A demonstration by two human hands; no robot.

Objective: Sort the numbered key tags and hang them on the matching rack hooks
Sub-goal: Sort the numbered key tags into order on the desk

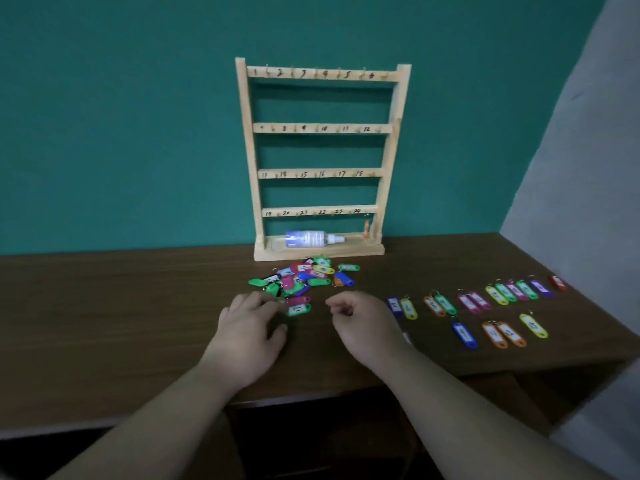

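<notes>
A loose pile of key tags (304,278) lies on the surface (138,323) just in front of the rack (320,161). The tags overlap and point every way, too jumbled to count. One green tag (298,309) marked 11 lies at the near edge of the pile, its long axis running left to right.

To the right, well apart from the pile, sorted tags (485,306) lie in two rows, twelve in the far row and four in the near row. Another shows only in part beside the right wrist. Their long axes run near to far, slightly slanted, with the rings toward the wall (121,133).

The left hand (249,327) rests palm down, fingers stretched to the near edge of the pile. Its grip is open and holds nothing that can be seen. The right hand (360,320) hovers between the pile and the rows, its fingers curled in, with nothing visible in its grip.

The rack has four rails numbered 1 to 24, six to a rail. A small orange thing, perhaps a tag, hangs at the right end of the lowest rail. One bottle (311,239) lies on the rack's base, nozzle to the right.
</notes>
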